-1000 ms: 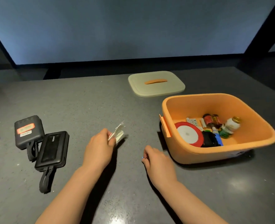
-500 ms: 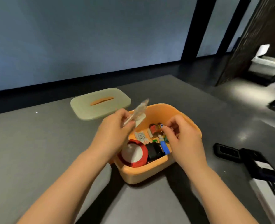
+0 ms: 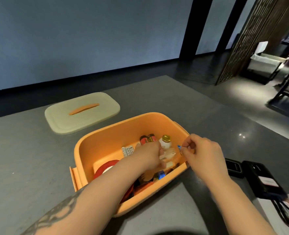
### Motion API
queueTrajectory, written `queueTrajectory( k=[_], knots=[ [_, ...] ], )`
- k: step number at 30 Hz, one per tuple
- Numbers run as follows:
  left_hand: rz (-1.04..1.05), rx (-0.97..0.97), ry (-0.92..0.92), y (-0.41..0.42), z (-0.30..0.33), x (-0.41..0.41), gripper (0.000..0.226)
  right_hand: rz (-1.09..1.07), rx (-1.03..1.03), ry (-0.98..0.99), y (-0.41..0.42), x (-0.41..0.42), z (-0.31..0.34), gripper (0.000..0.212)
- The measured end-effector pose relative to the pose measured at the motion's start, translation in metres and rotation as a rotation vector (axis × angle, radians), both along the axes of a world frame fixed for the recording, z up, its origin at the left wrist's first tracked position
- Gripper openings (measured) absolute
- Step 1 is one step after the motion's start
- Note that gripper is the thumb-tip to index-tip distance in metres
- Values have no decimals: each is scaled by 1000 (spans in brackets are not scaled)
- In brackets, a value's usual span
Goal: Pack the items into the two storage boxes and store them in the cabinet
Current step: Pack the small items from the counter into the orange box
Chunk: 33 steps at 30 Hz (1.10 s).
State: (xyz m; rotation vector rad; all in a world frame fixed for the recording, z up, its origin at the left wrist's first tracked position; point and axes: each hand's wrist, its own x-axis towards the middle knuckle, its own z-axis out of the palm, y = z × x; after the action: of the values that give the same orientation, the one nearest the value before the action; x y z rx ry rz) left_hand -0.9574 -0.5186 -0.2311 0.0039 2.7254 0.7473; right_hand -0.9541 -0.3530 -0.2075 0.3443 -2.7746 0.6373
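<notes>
An open orange storage box (image 3: 106, 131) stands on the grey table. It holds a red tape roll (image 3: 106, 167), a white bottle with a gold cap (image 3: 165, 143), dark small cans (image 3: 147, 139), a blister strip (image 3: 127, 150) and other small items. My left hand (image 3: 149, 155) reaches down inside the box, its fingers pinching a clear plastic packet (image 3: 168, 155) beside the bottle. Over the box's right rim my right hand (image 3: 203, 150) hovers with curled fingers, pinching a small blue item (image 3: 179, 147).
The box's pale green lid (image 3: 82, 112) with an orange handle lies on the table behind and to the left. Two black power banks (image 3: 233, 167) (image 3: 261, 178) with cables lie right of the box near the table's edge. Beyond that is open floor with furniture.
My left hand has dropped with the clear packet from above the box to inside it. My right hand has shifted to the box's right rim. The view has moved closer.
</notes>
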Motion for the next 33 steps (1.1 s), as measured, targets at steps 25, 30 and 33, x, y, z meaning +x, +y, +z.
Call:
queueTrajectory(
  k=[25, 30, 33],
  knots=[
    [615, -56, 625, -126, 32, 138, 17, 429, 50, -6, -139, 64, 31, 5],
    [909, -177, 592, -190, 20, 241, 17, 764, -75, -1, -229, 131, 27, 8],
    [1098, -208, 503, -216, -4, 313, 18, 927, -28, -137, -275, 171, 3, 11]
  ],
)
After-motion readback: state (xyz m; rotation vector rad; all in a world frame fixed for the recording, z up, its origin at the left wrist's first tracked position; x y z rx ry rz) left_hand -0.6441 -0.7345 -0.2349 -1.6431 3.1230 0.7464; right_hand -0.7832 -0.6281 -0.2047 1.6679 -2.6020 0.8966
